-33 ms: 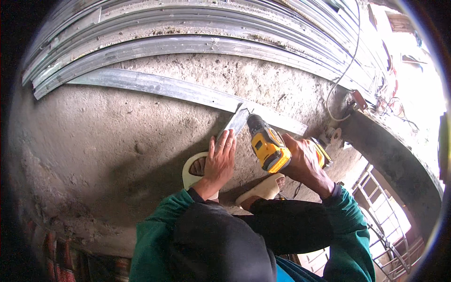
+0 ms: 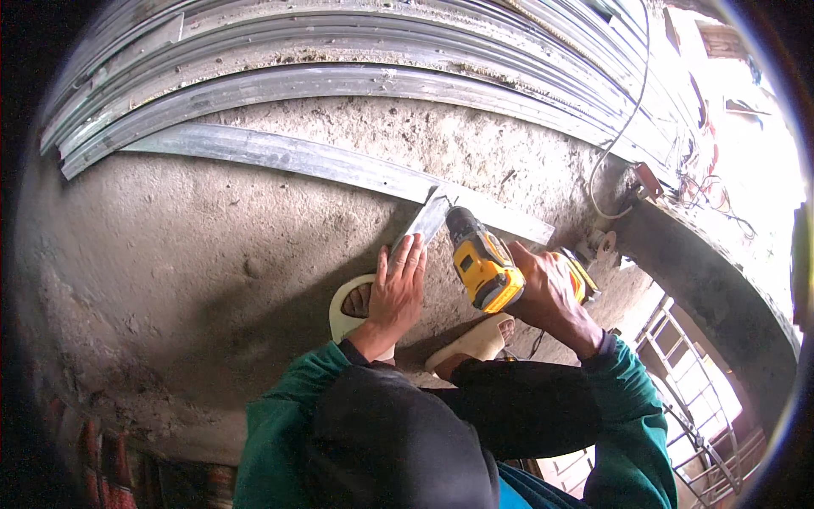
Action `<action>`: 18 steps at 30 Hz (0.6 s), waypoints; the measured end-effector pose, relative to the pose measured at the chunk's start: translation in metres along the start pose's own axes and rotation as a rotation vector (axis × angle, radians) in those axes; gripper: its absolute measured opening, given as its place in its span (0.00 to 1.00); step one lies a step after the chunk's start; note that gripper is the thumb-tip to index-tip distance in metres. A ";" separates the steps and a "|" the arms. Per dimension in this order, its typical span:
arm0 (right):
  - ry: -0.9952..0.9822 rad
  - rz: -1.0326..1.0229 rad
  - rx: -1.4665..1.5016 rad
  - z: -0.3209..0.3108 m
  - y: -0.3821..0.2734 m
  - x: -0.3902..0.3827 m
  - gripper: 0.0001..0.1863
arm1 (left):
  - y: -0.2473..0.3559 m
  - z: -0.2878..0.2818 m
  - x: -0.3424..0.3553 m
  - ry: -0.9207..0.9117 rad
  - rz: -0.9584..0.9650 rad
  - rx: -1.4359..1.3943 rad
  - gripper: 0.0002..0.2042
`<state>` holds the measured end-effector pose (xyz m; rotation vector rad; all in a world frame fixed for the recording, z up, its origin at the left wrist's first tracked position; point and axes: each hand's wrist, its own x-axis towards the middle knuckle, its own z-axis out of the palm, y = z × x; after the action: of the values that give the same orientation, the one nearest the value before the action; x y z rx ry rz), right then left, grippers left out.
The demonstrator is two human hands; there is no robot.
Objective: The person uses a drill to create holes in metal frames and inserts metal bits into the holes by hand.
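Note:
My right hand (image 2: 547,288) is wrapped round the grip of a yellow and black cordless drill (image 2: 485,270). The drill's dark chuck points up and left, its front end at the tip of a short metal strip (image 2: 431,217). That strip meets a long galvanized metal strip (image 2: 314,159) at an angle, their ends overlapping. My left hand (image 2: 400,284) lies with its fingers stretched out over the lower part of the short strip, pressing on it. The palm side and the covered end of the strip are hidden.
Many long metal profiles (image 2: 339,81) lie stacked along the far side. A pale cable (image 2: 606,157) hangs down at the right, near a concrete ledge (image 2: 704,271). My sandalled feet rest on the rough floor (image 2: 186,254) below the strips. A metal rack (image 2: 691,373) stands at lower right.

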<state>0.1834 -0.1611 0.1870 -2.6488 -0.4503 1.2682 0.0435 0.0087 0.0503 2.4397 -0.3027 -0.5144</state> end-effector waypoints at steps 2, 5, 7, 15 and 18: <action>-0.009 0.006 0.004 -0.001 -0.001 -0.002 0.20 | 0.000 -0.001 0.000 0.007 0.000 0.002 0.32; 0.003 0.013 0.012 -0.003 -0.004 -0.004 0.19 | 0.002 -0.001 0.002 0.003 0.002 -0.010 0.32; 0.030 0.013 0.019 -0.002 -0.004 -0.005 0.18 | 0.002 -0.001 0.002 0.004 -0.005 -0.003 0.32; 0.054 -0.030 -0.018 0.001 -0.001 -0.001 0.17 | -0.001 0.003 -0.002 0.026 -0.006 -0.012 0.31; 0.116 -0.068 0.099 0.006 0.003 0.002 0.17 | -0.002 0.000 -0.005 0.024 -0.001 -0.006 0.31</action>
<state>0.1801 -0.1628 0.1807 -2.5846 -0.4440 1.0821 0.0391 0.0119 0.0503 2.4383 -0.2893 -0.4853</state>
